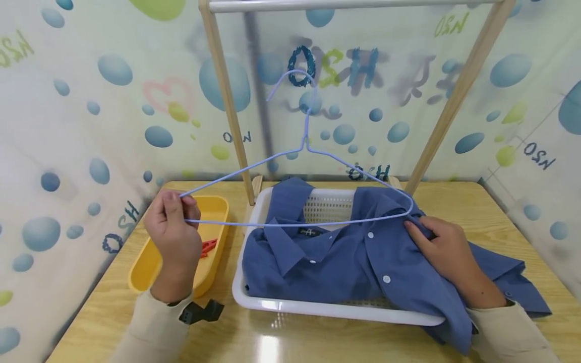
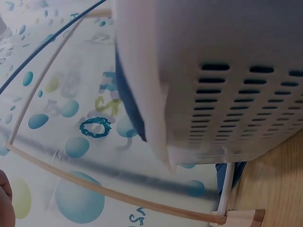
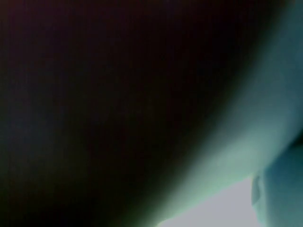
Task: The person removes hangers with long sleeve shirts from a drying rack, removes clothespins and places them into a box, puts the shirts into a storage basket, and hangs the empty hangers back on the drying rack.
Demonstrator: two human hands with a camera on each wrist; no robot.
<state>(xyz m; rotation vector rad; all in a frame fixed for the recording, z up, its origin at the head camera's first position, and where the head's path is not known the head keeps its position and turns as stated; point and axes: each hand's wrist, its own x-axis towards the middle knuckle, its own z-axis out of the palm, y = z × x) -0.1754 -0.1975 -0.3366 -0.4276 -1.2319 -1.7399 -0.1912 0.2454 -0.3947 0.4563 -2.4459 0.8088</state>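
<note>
My left hand (image 1: 174, 227) pinches the left end of a light blue wire hanger (image 1: 281, 225), whose hook points up. The hanger spans the air over a blue button-up shirt (image 1: 317, 272) lying in a white basket (image 1: 317, 308). On the right, my right hand (image 1: 447, 252) grips the shirt's cloth, thumb on top, just beside the hanger's right corner. That corner overlaps the shirt near the collar. In the left wrist view, the hanger wire (image 2: 47, 42) crosses the upper left. The right wrist view is mostly dark, with blurred bluish cloth (image 3: 255, 127) at its right.
A yellow tray (image 1: 220, 204) with red clips (image 1: 209, 246) stands left of the basket. Behind rises a rack with wooden posts (image 1: 229, 101) and a metal top bar (image 1: 354, 6). Part of the shirt hangs over the basket's right side onto the wooden table (image 1: 245, 333).
</note>
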